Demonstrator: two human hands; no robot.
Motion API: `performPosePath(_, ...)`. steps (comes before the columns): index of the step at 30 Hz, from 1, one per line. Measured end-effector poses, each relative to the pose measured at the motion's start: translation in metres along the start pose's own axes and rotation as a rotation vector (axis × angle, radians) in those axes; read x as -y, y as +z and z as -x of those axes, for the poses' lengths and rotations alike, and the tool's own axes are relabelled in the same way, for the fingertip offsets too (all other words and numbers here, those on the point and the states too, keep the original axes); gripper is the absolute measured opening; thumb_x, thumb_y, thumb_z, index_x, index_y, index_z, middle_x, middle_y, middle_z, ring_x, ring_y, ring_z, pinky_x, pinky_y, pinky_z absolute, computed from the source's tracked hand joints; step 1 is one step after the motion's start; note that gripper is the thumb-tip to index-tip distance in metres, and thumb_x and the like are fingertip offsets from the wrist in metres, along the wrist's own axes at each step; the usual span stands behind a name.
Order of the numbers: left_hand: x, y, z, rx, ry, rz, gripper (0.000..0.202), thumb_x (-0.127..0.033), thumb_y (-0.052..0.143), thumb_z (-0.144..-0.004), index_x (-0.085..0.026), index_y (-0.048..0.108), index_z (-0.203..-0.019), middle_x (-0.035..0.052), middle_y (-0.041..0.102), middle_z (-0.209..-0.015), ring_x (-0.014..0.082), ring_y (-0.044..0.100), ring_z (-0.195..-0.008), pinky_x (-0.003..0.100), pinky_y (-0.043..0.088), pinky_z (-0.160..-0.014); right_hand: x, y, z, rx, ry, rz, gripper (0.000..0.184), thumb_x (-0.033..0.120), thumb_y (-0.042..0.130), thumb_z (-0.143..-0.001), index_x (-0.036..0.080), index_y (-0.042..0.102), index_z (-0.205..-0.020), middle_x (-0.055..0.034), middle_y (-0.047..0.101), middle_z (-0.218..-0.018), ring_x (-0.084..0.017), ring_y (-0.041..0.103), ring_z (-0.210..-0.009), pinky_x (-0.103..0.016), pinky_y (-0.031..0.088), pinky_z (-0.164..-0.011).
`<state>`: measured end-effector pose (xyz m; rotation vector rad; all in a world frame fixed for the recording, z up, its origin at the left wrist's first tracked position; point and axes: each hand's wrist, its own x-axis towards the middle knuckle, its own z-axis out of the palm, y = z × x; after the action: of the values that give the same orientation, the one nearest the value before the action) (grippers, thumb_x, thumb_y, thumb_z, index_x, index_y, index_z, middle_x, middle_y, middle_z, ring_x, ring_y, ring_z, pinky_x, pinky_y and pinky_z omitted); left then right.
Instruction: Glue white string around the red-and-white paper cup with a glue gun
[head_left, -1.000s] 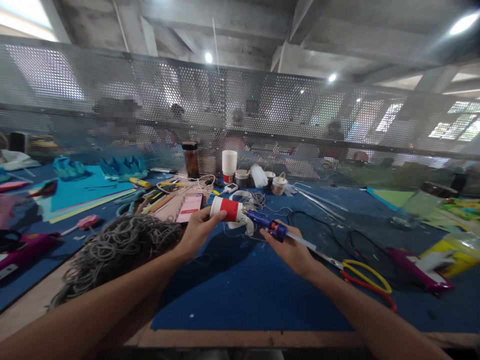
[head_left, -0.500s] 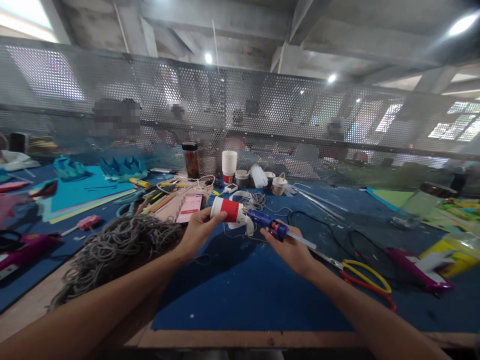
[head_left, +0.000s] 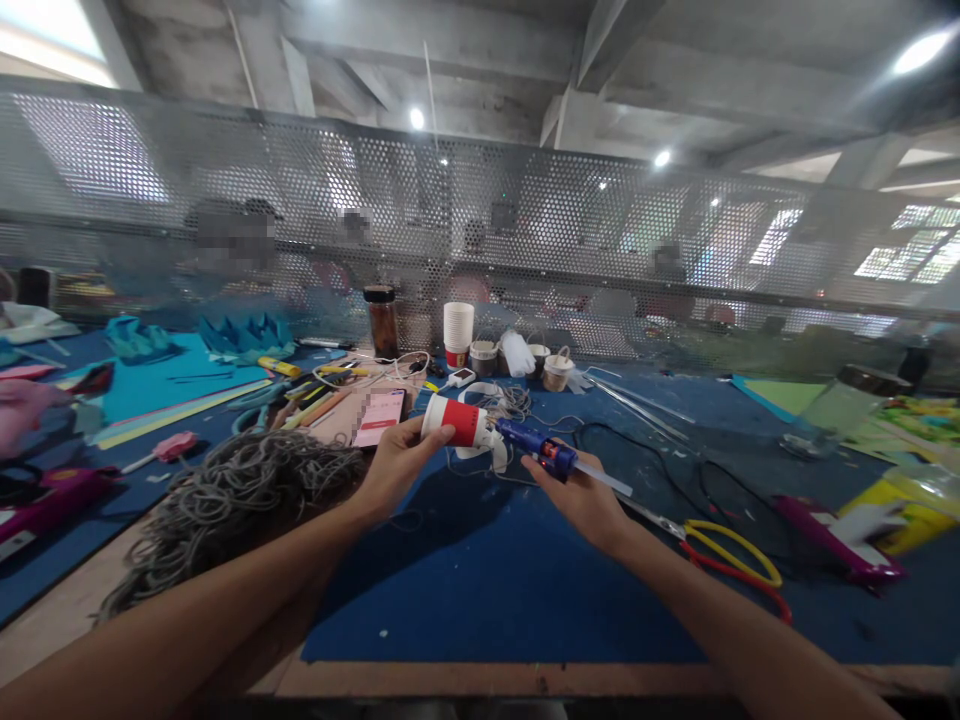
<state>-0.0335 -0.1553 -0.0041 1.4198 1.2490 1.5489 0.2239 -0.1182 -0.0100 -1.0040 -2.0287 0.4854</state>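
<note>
My left hand [head_left: 397, 462] grips a red and white paper cup [head_left: 454, 420], held on its side above the blue mat [head_left: 480, 580]. My right hand [head_left: 581, 497] is wrapped round a blue glue gun [head_left: 536, 447] with a clear glue stick out of its back. The gun's nozzle points left and meets the cup's base end, where a white strip hangs down. A grey tangle of string [head_left: 225, 495] lies just left of my left forearm.
Yellow-handled scissors [head_left: 724, 560] lie right of my right arm. A phone [head_left: 379, 415], a stack of cups [head_left: 458, 330], a dark jar [head_left: 383, 318], small pots, coloured paper sheets [head_left: 161, 385] and a magenta glue gun [head_left: 836, 535] crowd the table. A perforated metal screen stands behind.
The glue gun's nozzle has shifted slightly toward the cup's base. Both hands otherwise stay put.
</note>
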Motion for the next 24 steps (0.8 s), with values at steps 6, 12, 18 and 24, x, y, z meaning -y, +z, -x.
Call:
performPosePath(6, -0.003, 0.001, 0.002, 0.017, -0.005, -0.003, 0.034, -0.044, 0.072, -0.082, -0.016, 0.077, -0.099, 0.0056, 0.078, -0.094, 0.0236, 0.068, -0.087, 0.032, 0.052, -0.08, 0.002, 0.001, -0.002, -0.029, 0.016, 0.002, 0.034, 0.051, 0.059, -0.089, 0.021, 0.062, -0.074, 0.0001, 0.061, -0.06, -0.015, 0.056, -0.055, -0.026, 0.044, -0.055)
performPosePath(12, -0.003, 0.001, 0.003, 0.025, -0.039, 0.009, 0.036, -0.046, 0.072, -0.081, -0.016, 0.077, -0.102, 0.0056, 0.078, -0.095, 0.0239, 0.069, -0.086, 0.031, 0.052, -0.076, -0.003, 0.002, -0.003, 0.011, 0.158, -0.15, 0.038, 0.056, 0.061, -0.087, 0.021, 0.064, -0.074, 0.002, 0.056, -0.049, -0.017, 0.057, -0.046, -0.027, 0.046, -0.049)
performPosePath(18, -0.003, 0.002, 0.004, 0.041, -0.119, 0.114, 0.033, -0.045, 0.074, -0.08, -0.017, 0.076, -0.097, 0.0054, 0.078, -0.087, 0.0205, 0.069, -0.074, 0.028, 0.052, -0.066, -0.008, -0.002, -0.008, -0.07, 0.118, -0.104, 0.038, 0.056, 0.061, -0.087, 0.02, 0.068, -0.096, -0.003, 0.07, -0.076, -0.019, 0.064, -0.064, -0.03, 0.05, -0.063)
performPosePath(24, -0.001, 0.002, 0.003, 0.058, -0.131, 0.185, 0.035, -0.046, 0.076, -0.078, -0.017, 0.077, -0.098, 0.0076, 0.078, -0.09, 0.0213, 0.071, -0.076, 0.029, 0.054, -0.069, -0.014, -0.044, -0.027, -0.134, 0.09, 0.151, 0.035, 0.044, 0.052, -0.091, 0.019, 0.059, -0.114, -0.0042, 0.068, -0.083, -0.021, 0.062, -0.071, -0.031, 0.047, -0.068)
